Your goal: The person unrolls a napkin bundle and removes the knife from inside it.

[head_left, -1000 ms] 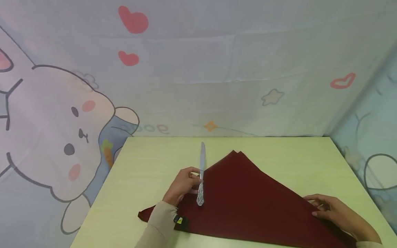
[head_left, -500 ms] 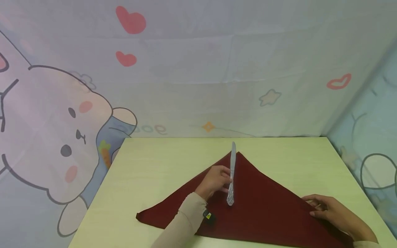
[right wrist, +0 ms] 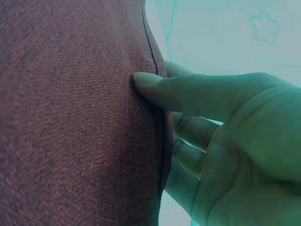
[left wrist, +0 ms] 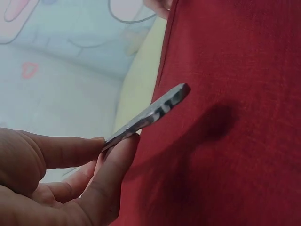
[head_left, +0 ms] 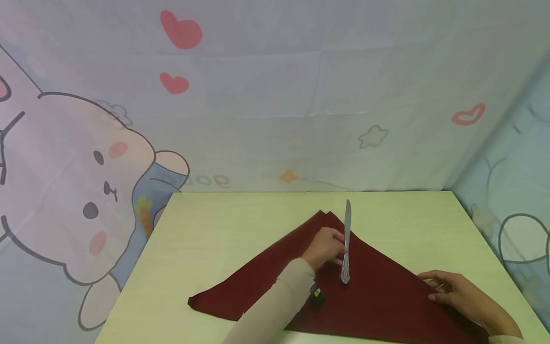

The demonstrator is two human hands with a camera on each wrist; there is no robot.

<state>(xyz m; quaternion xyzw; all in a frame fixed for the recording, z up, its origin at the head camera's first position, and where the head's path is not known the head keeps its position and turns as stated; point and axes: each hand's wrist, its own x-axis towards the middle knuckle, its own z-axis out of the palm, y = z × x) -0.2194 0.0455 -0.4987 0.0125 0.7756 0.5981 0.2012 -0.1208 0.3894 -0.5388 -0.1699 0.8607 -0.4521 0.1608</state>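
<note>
A silver table knife (head_left: 347, 239) with an ornate handle is pinched between the thumb and fingers of my left hand (head_left: 325, 248). Its blade points to the back of the table. In the left wrist view the knife (left wrist: 153, 113) is held above the red cloth (left wrist: 225, 155), on which it casts a shadow. That dark red cloth napkin (head_left: 275, 282) lies folded into a triangle. At its right slanting edge my right hand (head_left: 466, 296) pinches the fabric; in the right wrist view the thumb (right wrist: 174, 92) lies on top and the other fingers are behind the edge.
The pale yellow-green table (head_left: 215, 229) shows bare surface to the left of the cloth and behind it. A printed fabric backdrop (head_left: 266, 105) with a cartoon rabbit rises at the table's back and sides. A small black device (head_left: 317, 294) is on the left wrist.
The left hand has carried the knife rightward, from the cloth's left part to right of its peak. My right hand has stayed at the cloth's edge.
</note>
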